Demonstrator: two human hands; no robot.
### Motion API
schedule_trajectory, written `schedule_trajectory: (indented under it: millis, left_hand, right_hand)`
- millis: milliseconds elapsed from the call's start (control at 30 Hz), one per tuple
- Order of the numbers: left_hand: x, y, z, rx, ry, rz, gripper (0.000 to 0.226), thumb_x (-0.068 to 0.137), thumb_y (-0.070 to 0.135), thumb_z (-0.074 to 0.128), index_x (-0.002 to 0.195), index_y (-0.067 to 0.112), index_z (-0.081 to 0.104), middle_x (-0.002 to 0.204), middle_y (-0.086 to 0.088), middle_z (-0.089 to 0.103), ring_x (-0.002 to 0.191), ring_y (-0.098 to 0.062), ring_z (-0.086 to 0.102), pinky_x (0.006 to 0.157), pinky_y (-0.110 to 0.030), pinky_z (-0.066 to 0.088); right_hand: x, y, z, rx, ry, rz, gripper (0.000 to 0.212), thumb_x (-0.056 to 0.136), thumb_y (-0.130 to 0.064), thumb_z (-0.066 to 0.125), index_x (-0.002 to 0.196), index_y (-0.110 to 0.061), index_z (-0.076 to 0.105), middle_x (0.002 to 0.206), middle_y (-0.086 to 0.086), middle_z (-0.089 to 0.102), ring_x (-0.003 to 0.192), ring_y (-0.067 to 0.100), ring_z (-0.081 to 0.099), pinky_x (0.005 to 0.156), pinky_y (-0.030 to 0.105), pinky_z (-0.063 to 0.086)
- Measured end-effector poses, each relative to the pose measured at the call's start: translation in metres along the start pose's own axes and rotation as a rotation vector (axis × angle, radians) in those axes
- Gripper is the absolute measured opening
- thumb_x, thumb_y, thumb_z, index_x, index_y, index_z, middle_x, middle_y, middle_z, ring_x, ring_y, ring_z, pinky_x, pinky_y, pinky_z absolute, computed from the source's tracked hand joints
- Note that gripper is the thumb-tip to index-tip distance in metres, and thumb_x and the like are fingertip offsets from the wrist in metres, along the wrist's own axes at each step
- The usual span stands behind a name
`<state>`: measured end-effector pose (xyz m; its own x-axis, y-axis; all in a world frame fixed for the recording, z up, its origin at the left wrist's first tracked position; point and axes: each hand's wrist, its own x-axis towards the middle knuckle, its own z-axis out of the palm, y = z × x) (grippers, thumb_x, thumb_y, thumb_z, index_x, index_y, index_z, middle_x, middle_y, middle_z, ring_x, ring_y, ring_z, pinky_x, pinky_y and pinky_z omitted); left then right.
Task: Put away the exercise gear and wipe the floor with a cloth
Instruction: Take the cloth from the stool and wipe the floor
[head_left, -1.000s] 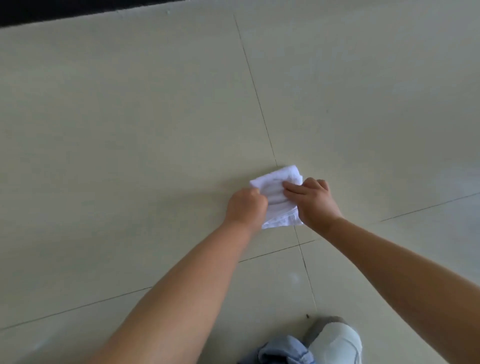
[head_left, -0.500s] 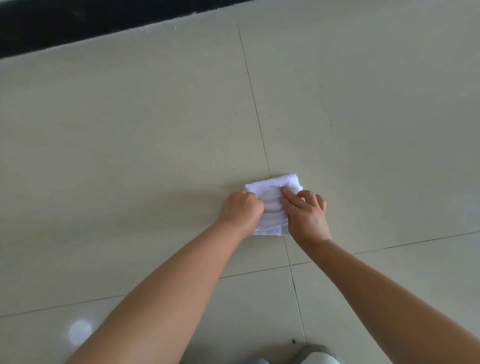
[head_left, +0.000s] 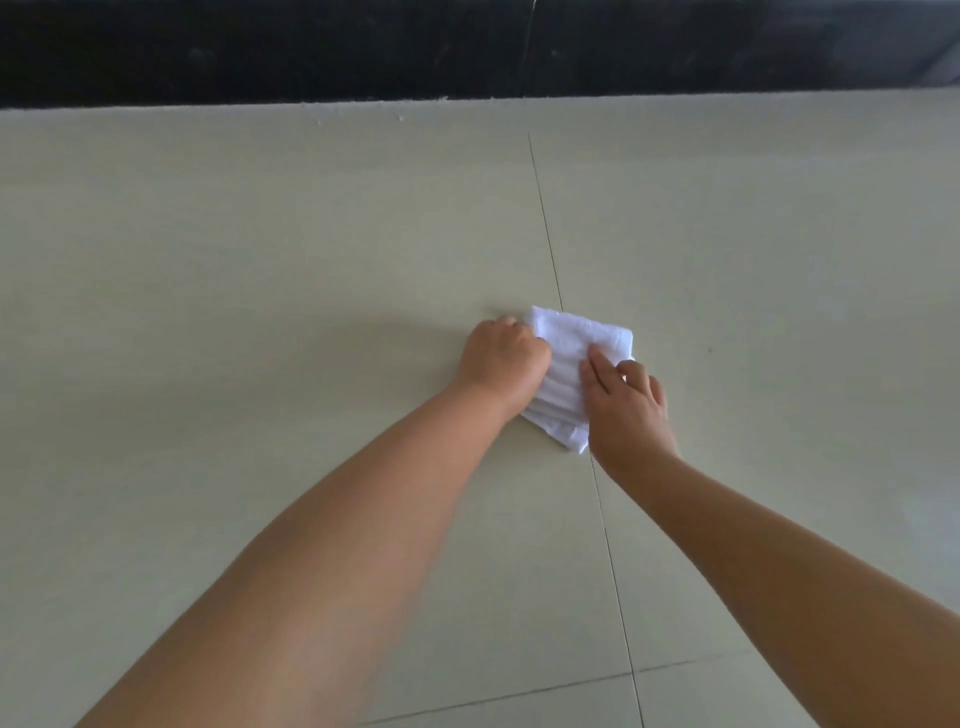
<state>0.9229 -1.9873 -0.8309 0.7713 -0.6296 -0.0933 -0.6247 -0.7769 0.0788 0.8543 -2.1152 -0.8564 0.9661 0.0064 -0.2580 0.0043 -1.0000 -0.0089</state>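
My left hand (head_left: 503, 358) curls so its fingers are tucked out of sight against the cloth (head_left: 571, 364), and I cannot see how much of it they hold. My right hand (head_left: 626, 410) covers the cloth's near right corner. Both forearms run off the bottom edge. The dark band (head_left: 467, 47) at the top is cut off and too murky to identify.

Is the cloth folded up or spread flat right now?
Folded. The white cloth is a compact pad with stacked layer edges at its near corner, held between the left hand and right hand.
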Motion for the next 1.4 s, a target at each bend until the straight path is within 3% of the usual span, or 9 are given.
schedule_trajectory:
  millis: [167, 400, 667, 767, 933, 1100, 1167, 1300, 1400]
  left_hand:
    - [0.044, -0.031, -0.003, -0.018, -0.161, -0.16, 0.034, 0.088, -0.008, 0.041, 0.116, -0.004, 0.061, 0.121, -0.018, 0.06, 0.117, -0.032, 0.053, 0.092, -0.035, 0.044]
    - [0.073, -0.058, -0.009, 0.063, -0.167, -0.232, 0.035, 0.092, -0.006, 0.037, 0.121, -0.008, 0.055, 0.127, -0.022, 0.055, 0.123, -0.034, 0.047, 0.096, -0.039, 0.041]
    - [0.015, -0.143, 0.008, 0.143, -0.073, -0.397, 0.025, 0.086, -0.006, 0.044, 0.1, -0.006, 0.064, 0.103, -0.024, 0.065, 0.101, -0.04, 0.06, 0.077, -0.04, 0.051]
    - [-0.009, -0.135, 0.012, 0.182, -0.033, -0.243, 0.023, 0.062, 0.002, 0.043, 0.049, 0.003, 0.062, 0.049, -0.014, 0.06, 0.048, -0.031, 0.062, 0.037, -0.024, 0.045]
    - [0.022, -0.083, 0.012, 0.126, 0.017, 0.049, 0.027, 0.054, 0.01, 0.039, 0.034, 0.008, 0.057, 0.038, -0.002, 0.055, 0.037, -0.02, 0.058, 0.033, -0.013, 0.035]
    - [0.099, -0.052, -0.001, 0.017, -0.082, -0.162, 0.036, 0.091, -0.005, 0.039, 0.122, -0.005, 0.058, 0.126, -0.018, 0.057, 0.122, -0.033, 0.049, 0.094, -0.035, 0.043]
    - [0.107, -0.067, -0.008, 0.07, -0.115, -0.208, 0.037, 0.093, -0.004, 0.037, 0.126, -0.005, 0.054, 0.131, -0.019, 0.053, 0.125, -0.035, 0.045, 0.098, -0.037, 0.04]
    - [0.1, -0.111, -0.009, 0.21, -0.108, -0.287, 0.036, 0.092, -0.008, 0.038, 0.124, -0.009, 0.053, 0.129, -0.023, 0.053, 0.125, -0.037, 0.045, 0.098, -0.04, 0.04]
    - [0.076, -0.14, -0.006, 0.258, -0.14, -0.369, 0.034, 0.091, -0.009, 0.039, 0.121, -0.009, 0.056, 0.125, -0.023, 0.055, 0.122, -0.038, 0.048, 0.096, -0.041, 0.042]
  right_hand:
    - [0.075, -0.018, -0.011, 0.135, 0.066, 0.158, 0.056, 0.095, -0.003, 0.031, 0.148, -0.012, 0.019, 0.154, 0.003, 0.02, 0.135, 0.025, 0.021, 0.113, 0.029, 0.015]
    - [0.124, -0.017, -0.024, 0.147, 0.132, 0.122, 0.049, 0.099, -0.009, 0.03, 0.147, -0.01, 0.023, 0.149, 0.007, 0.028, 0.135, 0.025, 0.023, 0.112, 0.026, 0.017]
    - [0.153, -0.105, -0.022, 0.28, 0.184, -0.067, 0.043, 0.093, -0.004, 0.033, 0.134, -0.005, 0.045, 0.147, 0.006, 0.038, 0.129, 0.027, 0.036, 0.103, 0.029, 0.023]
    - [0.125, -0.107, -0.005, 0.297, 0.397, -0.114, 0.04, 0.064, -0.003, 0.035, 0.075, -0.009, 0.073, 0.096, 0.003, 0.074, 0.077, 0.023, 0.067, 0.072, 0.028, 0.025]
    - [0.088, -0.04, 0.004, 0.224, 0.507, -0.082, 0.034, 0.055, -0.005, 0.035, 0.054, -0.011, 0.068, 0.063, -0.001, 0.071, 0.055, 0.023, 0.062, 0.066, 0.028, 0.024]
    - [0.136, -0.001, -0.025, 0.654, 0.327, 0.28, 0.017, 0.09, -0.008, 0.05, 0.087, -0.009, 0.066, 0.095, 0.001, 0.054, 0.098, 0.028, 0.056, 0.071, 0.019, 0.036]
    - [0.165, -0.004, -0.032, 0.664, 0.209, 0.382, 0.022, 0.096, -0.022, 0.044, 0.107, -0.009, 0.058, 0.101, -0.004, 0.042, 0.101, 0.024, 0.052, 0.067, 0.018, 0.039]
    - [0.198, -0.04, -0.043, 0.323, 0.047, 0.091, 0.037, 0.096, -0.014, 0.04, 0.132, -0.012, 0.046, 0.136, 0.006, 0.039, 0.127, 0.026, 0.038, 0.103, 0.031, 0.037]
    - [0.203, -0.081, -0.049, 0.201, 0.061, -0.047, 0.046, 0.093, -0.009, 0.044, 0.138, -0.009, 0.036, 0.144, 0.003, 0.035, 0.137, 0.023, 0.024, 0.105, 0.03, 0.029]
